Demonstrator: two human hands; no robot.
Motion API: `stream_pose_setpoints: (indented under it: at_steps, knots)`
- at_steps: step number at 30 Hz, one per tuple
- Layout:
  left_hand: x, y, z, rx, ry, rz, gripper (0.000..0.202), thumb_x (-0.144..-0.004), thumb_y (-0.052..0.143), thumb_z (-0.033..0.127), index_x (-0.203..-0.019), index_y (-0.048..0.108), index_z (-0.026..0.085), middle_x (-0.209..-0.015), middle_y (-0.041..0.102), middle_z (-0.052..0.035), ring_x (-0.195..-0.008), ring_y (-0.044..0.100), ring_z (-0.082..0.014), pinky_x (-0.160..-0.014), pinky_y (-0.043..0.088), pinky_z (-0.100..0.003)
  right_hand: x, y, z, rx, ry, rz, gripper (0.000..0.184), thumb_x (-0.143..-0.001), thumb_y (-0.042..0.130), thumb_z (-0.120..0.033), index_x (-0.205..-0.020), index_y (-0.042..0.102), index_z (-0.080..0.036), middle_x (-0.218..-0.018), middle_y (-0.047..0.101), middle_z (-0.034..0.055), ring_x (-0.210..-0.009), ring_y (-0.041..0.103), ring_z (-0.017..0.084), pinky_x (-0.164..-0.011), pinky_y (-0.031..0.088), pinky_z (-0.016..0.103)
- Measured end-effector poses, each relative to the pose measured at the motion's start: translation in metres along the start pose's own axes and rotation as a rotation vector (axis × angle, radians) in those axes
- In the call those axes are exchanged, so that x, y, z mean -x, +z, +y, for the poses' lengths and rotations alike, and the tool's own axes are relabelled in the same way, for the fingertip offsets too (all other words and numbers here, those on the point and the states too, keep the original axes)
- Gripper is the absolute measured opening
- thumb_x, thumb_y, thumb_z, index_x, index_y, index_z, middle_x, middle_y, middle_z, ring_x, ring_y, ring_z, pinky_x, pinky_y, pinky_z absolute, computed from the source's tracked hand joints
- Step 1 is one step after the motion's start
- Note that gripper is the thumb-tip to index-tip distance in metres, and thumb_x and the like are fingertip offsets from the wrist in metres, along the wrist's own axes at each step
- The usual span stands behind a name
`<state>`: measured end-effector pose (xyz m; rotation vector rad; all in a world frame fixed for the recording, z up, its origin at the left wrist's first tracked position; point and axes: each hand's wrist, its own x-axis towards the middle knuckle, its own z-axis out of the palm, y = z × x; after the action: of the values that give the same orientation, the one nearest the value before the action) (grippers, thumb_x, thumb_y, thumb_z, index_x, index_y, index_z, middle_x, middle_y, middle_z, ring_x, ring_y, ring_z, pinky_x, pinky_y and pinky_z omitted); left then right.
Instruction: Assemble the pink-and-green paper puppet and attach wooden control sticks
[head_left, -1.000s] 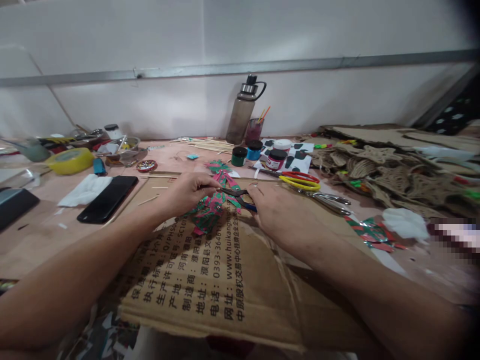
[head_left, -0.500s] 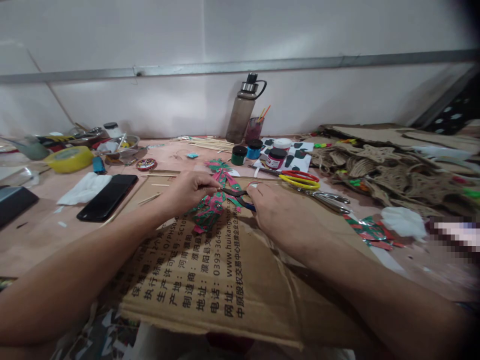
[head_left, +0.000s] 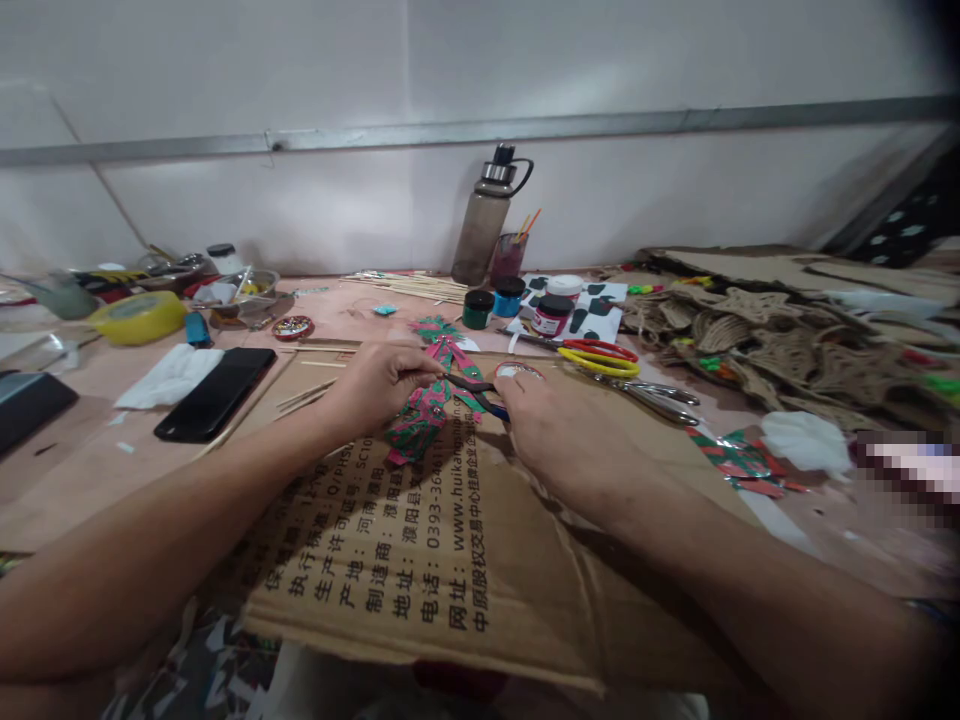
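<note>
My right hand (head_left: 544,420) is closed round the blue handles of a pair of pliers (head_left: 474,385), whose dark jaws point left. At the jaw tips, my left hand (head_left: 390,378) is closed in a pinch; whatever is between its fingers is too small to make out. Just below both hands, a pink and green painted cutout (head_left: 424,415) with small shiny dots lies on the printed cardboard sheet (head_left: 525,560). Beside my right fingers shows a round red-rimmed lid (head_left: 519,371), partly covered by the hand.
Scissors (head_left: 600,357) and silver pliers (head_left: 652,398) lie to the right, before piled brown cutouts (head_left: 735,330). Paint jars (head_left: 478,310), a bottle (head_left: 484,225) and thin sticks (head_left: 412,287) stand or lie behind. Left are a phone (head_left: 217,395) and yellow tape (head_left: 139,318).
Both hands stay nearly in place at the cutout. My right hand has shifted slightly, so more of the round lid shows. More of the sticks beside my left forearm is visible.
</note>
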<state>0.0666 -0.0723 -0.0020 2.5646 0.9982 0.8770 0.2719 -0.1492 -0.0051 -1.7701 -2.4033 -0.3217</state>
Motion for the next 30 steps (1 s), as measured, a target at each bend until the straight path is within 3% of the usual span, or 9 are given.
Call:
stream_pose_setpoints:
  at_steps: [6,11,16,23,30]
  knots:
    - [-0.004,-0.008,0.002,-0.009,-0.012,-0.097,0.02,-0.088,0.056,0.023,-0.096,0.074,0.017,-0.095,0.075,-0.0052,-0.085,0.065,-0.0161,-0.079,0.049,-0.028,-0.003,-0.016,-0.002,-0.039,0.026,-0.085,0.029,-0.091,0.037,-0.005,-0.101,0.063,-0.013,-0.101,0.068,0.0119,-0.092,0.062,0.019,-0.082,0.044,0.029]
    - [-0.006,-0.012,0.003,-0.033,-0.042,-0.162,0.022,-0.09,0.052,0.023,-0.087,0.072,0.016,-0.089,0.074,-0.0056,-0.081,0.063,-0.0161,-0.077,0.047,-0.028,-0.003,-0.018,-0.001,-0.042,0.012,-0.076,0.026,-0.092,0.039,-0.008,-0.101,0.063,-0.013,-0.102,0.068,0.0128,-0.093,0.061,0.02,-0.083,0.044,0.03]
    - [-0.005,-0.009,0.004,0.007,-0.03,-0.119,0.019,-0.087,0.055,0.023,-0.08,0.072,0.017,-0.08,0.073,-0.0034,-0.074,0.062,-0.0136,-0.073,0.048,-0.026,-0.001,-0.006,-0.001,-0.01,-0.012,-0.033,0.031,-0.091,0.036,-0.004,-0.101,0.063,-0.014,-0.1,0.068,0.0107,-0.091,0.06,0.02,-0.082,0.043,0.03]
    - [-0.001,-0.006,0.0,0.002,-0.033,-0.051,0.017,-0.085,0.059,0.02,-0.088,0.075,0.017,-0.088,0.076,-0.0048,-0.079,0.067,-0.0147,-0.075,0.049,-0.026,-0.002,-0.009,-0.005,-0.012,0.02,-0.081,0.031,-0.092,0.036,-0.005,-0.102,0.064,-0.014,-0.102,0.068,0.0122,-0.092,0.061,0.02,-0.083,0.043,0.03]
    - [-0.001,-0.005,0.001,-0.013,-0.014,-0.006,0.014,-0.083,0.063,0.019,-0.086,0.076,0.019,-0.085,0.076,-0.005,-0.075,0.067,-0.0152,-0.073,0.05,-0.027,-0.001,-0.001,-0.003,-0.051,0.016,-0.077,0.029,-0.091,0.038,-0.007,-0.104,0.063,-0.015,-0.101,0.067,0.0113,-0.09,0.061,0.022,-0.081,0.043,0.031]
